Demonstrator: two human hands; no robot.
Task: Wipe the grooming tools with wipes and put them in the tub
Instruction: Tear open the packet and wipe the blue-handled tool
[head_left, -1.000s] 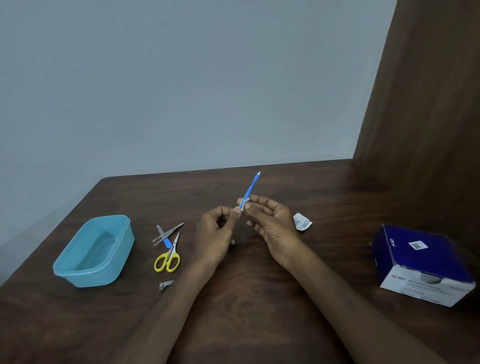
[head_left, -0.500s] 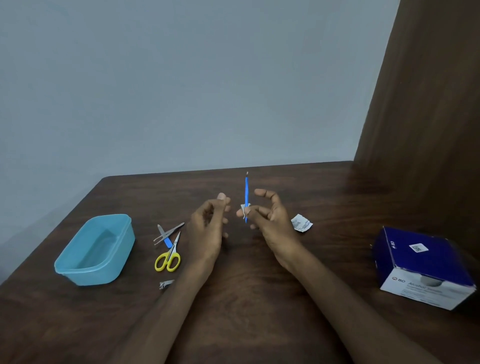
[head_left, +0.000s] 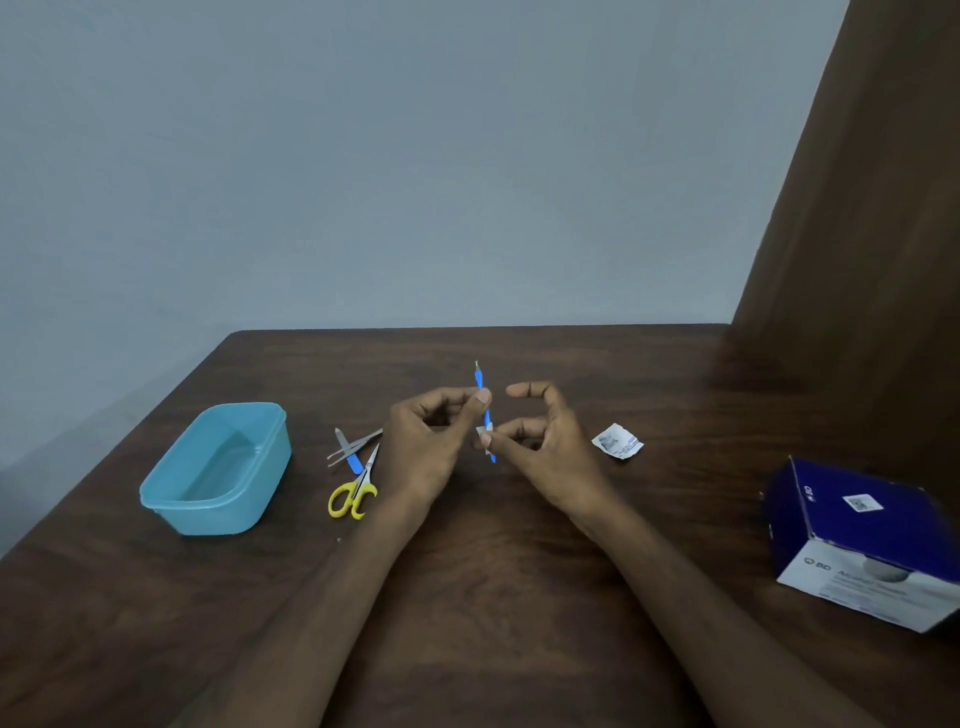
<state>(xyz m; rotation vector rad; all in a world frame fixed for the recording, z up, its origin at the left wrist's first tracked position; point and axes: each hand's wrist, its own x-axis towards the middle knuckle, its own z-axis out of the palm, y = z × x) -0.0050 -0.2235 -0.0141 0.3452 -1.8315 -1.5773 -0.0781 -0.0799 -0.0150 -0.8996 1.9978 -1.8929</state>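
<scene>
Above the tabletop, the left hand pinched an upright blue stick; the right hand pinched a wipe around it.

The dark blue box at the table's right edge carries "BD" on its white front face and again, sideways, on its blue top. The line beneath seems to begin "Alcohol", though blurred. Its small white sticker is unreadable.

Path toward tub partly blocked by scissors and tweezers; bare table is seen nearside; box well right.
</scene>
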